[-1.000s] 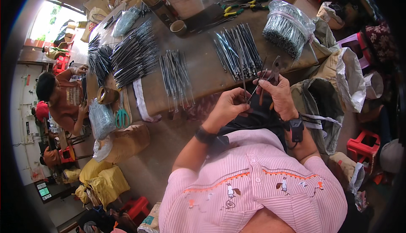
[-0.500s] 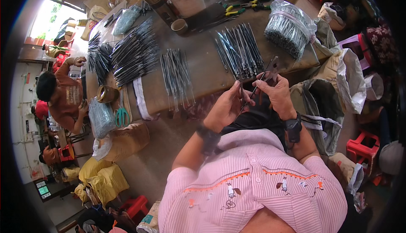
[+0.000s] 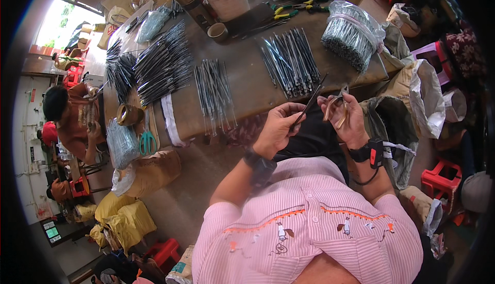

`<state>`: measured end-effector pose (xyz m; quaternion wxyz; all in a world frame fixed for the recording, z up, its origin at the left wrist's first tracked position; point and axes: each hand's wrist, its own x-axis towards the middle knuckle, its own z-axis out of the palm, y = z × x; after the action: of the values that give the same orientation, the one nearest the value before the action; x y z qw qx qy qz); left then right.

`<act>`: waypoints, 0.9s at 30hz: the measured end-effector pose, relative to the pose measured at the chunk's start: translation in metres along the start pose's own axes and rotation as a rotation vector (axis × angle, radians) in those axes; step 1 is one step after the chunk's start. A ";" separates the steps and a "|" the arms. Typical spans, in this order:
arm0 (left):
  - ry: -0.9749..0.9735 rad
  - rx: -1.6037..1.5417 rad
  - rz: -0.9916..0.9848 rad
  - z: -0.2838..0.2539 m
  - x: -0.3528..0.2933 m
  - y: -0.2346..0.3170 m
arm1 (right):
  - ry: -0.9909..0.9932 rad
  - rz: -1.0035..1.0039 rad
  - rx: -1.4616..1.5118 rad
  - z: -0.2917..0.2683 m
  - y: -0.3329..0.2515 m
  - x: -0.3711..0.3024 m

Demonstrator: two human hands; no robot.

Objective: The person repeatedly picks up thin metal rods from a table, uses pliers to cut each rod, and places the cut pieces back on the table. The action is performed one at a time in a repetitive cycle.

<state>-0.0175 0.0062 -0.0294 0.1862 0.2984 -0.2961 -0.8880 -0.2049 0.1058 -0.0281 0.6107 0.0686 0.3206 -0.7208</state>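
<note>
My left hand point(image 3: 279, 129) is closed, pinching a thin dark rod-like strip point(image 3: 313, 101) that slants up and away to the right. Across from it, my right hand point(image 3: 352, 121) is turned palm up with curled fingers around a pair of pliers point(image 3: 341, 118) with tan handles. The pliers' jaws are apart from the strip. Just beyond my hands, on the table point(image 3: 247, 85), lies a row of similar dark strips point(image 3: 293, 62). A smaller row of thin strips point(image 3: 212, 93) is to its left.
A plastic-wrapped bundle of strips point(image 3: 350, 39) stands at the table's right end. Farther back are yellow-handled pliers point(image 3: 286, 12), a cup point(image 3: 218, 32) and a flask point(image 3: 192, 3). A large pile of strips point(image 3: 162, 65) and green-handled scissors point(image 3: 147, 140) lie left. A co-worker point(image 3: 77, 119) sits beyond.
My hands have moved apart. The left one now holds the strip up on its own, and the right one has turned palm up, showing the pliers' handles.
</note>
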 end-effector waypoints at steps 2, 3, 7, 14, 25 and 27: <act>0.009 0.034 0.024 0.003 -0.001 0.001 | -0.128 0.145 0.085 -0.008 -0.005 -0.009; 0.016 0.086 0.065 0.006 -0.002 0.001 | -0.206 0.201 0.090 -0.011 -0.006 -0.014; 0.089 0.347 0.236 0.016 -0.006 0.000 | -0.294 0.164 -0.314 -0.017 -0.005 -0.025; 0.106 0.710 0.529 0.022 -0.008 0.004 | -0.294 -0.124 -1.341 -0.017 0.001 -0.032; 0.144 0.760 0.492 0.026 -0.010 0.004 | -0.201 -0.568 -1.904 -0.006 -0.011 -0.034; 0.152 0.737 0.442 0.027 -0.010 0.004 | -0.211 -0.596 -1.868 -0.009 -0.008 -0.032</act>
<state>-0.0264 0.0192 -0.0048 0.2740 0.3391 -0.6355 -0.6372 -0.2071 0.1378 -0.0161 0.2383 -0.5896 0.7091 -0.3045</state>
